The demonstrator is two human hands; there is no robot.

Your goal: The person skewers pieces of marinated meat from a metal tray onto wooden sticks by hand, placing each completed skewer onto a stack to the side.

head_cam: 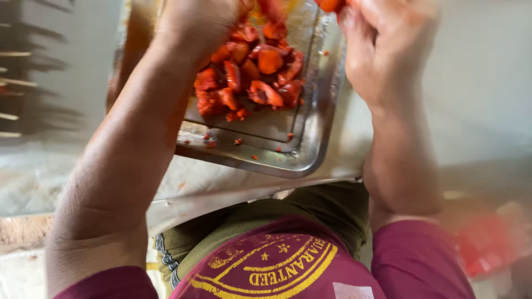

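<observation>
A steel tray (pixel 310 138) sits on a metal counter and holds several red-orange marinated meat pieces (pixel 252 72) piled at its far end. My left hand (pixel 194 25) reaches over the pile at the top of the view; its fingers are cut off by the frame edge. My right hand (pixel 382 50) is raised at the tray's right rim, fingers closed around a red-orange piece (pixel 331 4) at the top edge. Both hands are blurred by motion.
The metal counter (pixel 233 188) runs under the tray, its front edge near my body. Thin wooden skewers (pixel 16 83) lie at the far left. A blurred red object (pixel 487 243) sits low on the right.
</observation>
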